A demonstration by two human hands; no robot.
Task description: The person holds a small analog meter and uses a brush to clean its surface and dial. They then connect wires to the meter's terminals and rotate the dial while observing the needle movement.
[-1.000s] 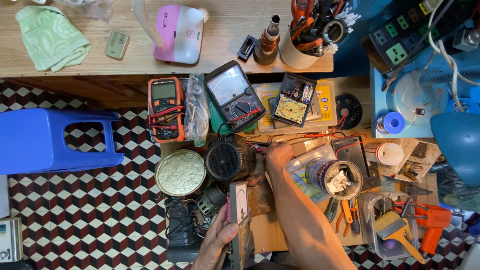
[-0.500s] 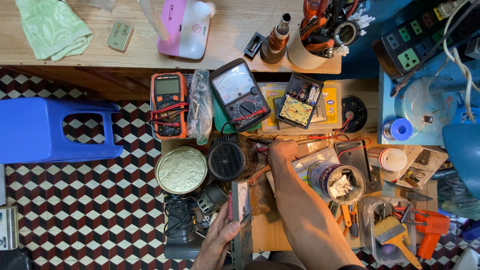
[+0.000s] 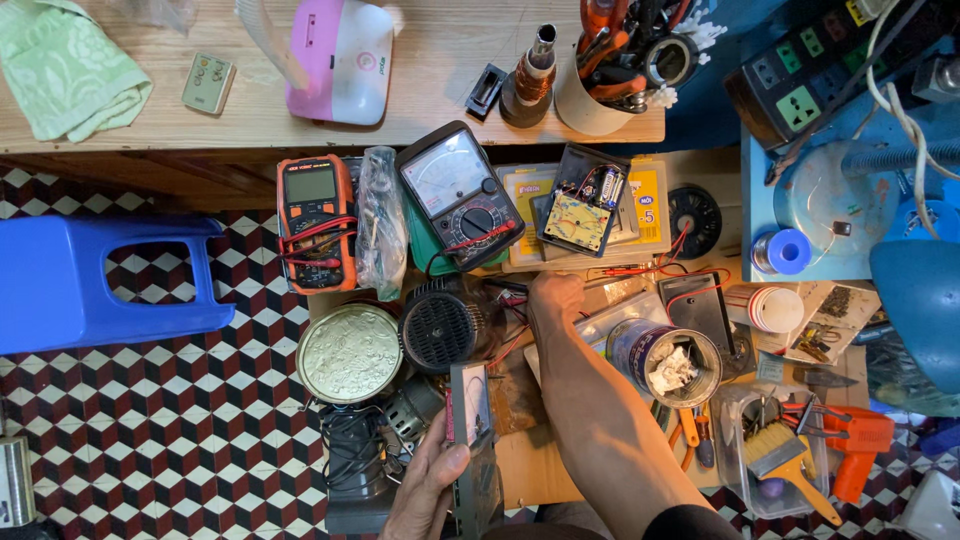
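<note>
Hands busy: left (image 3: 425,490) grips flat rectangular board (image 3: 468,405) (right (image 3: 556,297) fisted on wires (image 3: 640,272))

Bright, even light; sharp, with soft shadows.

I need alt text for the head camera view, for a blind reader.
Seen from above, a person's left hand holds a small flat device upright while the right hand reaches into red wires on a cluttered workbench, near an analog multimeter and an orange digital multimeter.
</note>
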